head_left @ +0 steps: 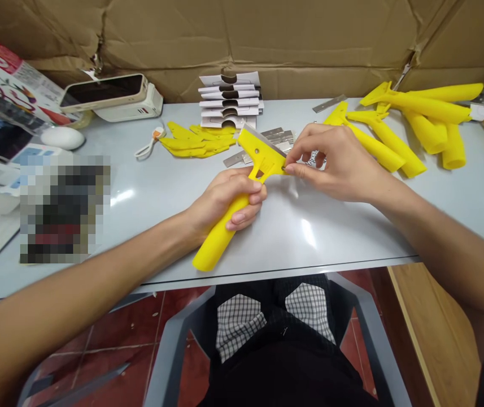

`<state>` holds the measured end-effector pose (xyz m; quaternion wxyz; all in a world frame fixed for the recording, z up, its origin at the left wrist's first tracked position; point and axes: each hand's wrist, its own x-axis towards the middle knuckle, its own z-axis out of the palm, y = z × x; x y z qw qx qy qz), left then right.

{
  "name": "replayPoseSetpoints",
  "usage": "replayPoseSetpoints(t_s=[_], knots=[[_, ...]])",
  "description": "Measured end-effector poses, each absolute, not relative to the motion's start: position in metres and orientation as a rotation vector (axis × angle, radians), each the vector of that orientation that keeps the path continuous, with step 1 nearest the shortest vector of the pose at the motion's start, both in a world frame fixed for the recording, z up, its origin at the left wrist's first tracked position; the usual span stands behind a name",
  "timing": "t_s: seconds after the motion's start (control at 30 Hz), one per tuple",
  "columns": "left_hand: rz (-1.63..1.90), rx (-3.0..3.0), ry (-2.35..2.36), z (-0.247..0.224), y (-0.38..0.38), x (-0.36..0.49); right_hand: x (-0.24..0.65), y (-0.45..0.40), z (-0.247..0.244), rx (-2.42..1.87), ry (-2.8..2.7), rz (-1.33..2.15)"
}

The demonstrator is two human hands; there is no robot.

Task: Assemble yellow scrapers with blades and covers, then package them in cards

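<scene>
Yellow scraper in L hand, R hand fingertips at head's corner.

The left hand curls into a grip above the table's front edge; the right hand (rather daintily) pinches, wrist bent, both forearms angling inward.

At the centre, my scraper is bright yellow — same yellow as the handles at upper right. The tabletop is pale grey-blue, the cardboard along the top brown. Bottom centre, my patches are black-and-white check — the floor tiles lower left, dark red.
</scene>
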<state>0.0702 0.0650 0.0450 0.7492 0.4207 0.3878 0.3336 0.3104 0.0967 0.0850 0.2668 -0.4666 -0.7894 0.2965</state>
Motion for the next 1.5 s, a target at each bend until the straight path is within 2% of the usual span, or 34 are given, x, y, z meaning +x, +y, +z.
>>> replayPoseSetpoints(t_s=[0.37, 0.87, 1.3, 1.4, 1.5], knots=[[0.694, 0.987, 0.823, 0.055, 0.066, 0.072, 0.314, 0.104, 0.063, -1.004, -2.226, 0.526], [0.694, 0.983, 0.793, 0.049, 0.067, 0.071, 0.311, 0.107, 0.061, -1.118, -2.028, 0.755], [0.695, 0.972, 0.803, 0.052, 0.069, 0.069, 0.313, 0.108, 0.069, -1.181, -2.062, 0.716], [0.706, 0.961, 0.802, 0.052, 0.070, 0.068, 0.338, 0.117, 0.088, -1.248, -2.132, 0.581], [0.697, 0.960, 0.794, 0.051, 0.071, 0.067, 0.371, 0.126, 0.106, -1.531, -2.274, 0.267]])
